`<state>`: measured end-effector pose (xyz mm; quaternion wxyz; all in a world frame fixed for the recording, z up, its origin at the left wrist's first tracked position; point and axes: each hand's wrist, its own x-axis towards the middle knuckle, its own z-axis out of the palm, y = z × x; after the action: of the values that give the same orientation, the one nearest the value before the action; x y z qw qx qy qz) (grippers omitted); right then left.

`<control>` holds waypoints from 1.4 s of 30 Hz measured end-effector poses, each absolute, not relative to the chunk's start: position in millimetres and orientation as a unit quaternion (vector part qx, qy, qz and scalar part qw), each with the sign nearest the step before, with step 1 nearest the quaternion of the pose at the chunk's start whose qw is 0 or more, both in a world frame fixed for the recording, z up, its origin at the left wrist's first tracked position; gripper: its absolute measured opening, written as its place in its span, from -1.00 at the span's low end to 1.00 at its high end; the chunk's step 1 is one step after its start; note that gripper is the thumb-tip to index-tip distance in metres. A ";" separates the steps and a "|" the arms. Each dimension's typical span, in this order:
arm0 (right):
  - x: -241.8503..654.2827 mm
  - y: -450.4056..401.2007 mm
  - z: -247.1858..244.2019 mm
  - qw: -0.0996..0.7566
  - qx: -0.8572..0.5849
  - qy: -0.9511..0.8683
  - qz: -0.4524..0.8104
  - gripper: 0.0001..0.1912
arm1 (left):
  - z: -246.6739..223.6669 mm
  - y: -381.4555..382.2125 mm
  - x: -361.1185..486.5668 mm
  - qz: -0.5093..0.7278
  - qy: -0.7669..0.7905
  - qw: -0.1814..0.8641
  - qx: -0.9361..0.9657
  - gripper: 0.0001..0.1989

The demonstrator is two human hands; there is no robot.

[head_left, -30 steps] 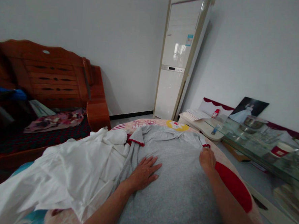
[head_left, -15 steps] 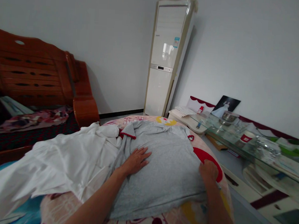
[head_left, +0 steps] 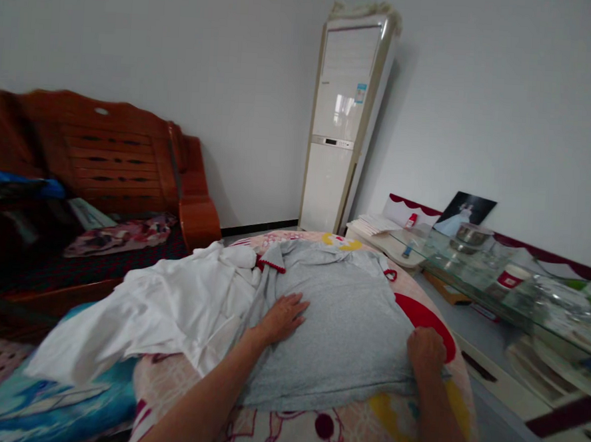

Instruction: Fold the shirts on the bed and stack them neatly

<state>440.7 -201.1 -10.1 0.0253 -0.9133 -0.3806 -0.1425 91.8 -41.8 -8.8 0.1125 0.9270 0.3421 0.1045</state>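
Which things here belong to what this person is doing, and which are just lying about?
In the job:
gray shirt, spread out
left hand, resting on it
right hand, closed at its edge
patterned cover, underneath

Seemingly just lying about:
white garment alongside, in neither hand
floral cloth on the wooden bench
papers
photo
red-and-white cup

Two hands: one left hand [head_left: 283,318], one right hand [head_left: 426,352]. One grey shirt [head_left: 336,337], showing two red edgings [head_left: 273,267]. One white heap [head_left: 180,301], its pieces too bunched to count. One sofa [head_left: 113,170], one air conditioner [head_left: 326,189], one photo [head_left: 469,210], one steel bowl [head_left: 473,236], one paper stack [head_left: 374,224], its sheets uncountable.
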 end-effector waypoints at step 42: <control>430.7 -226.2 -7.0 0.060 -0.926 -0.336 -0.162 -0.81 | 49.3 -91.0 27.7 0.327 0.474 0.119 0.809 -0.68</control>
<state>430.7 -226.2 -7.0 0.0602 -0.9259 -0.3357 -0.1624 27.7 -91.0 49.3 0.1194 0.8089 0.4740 0.3267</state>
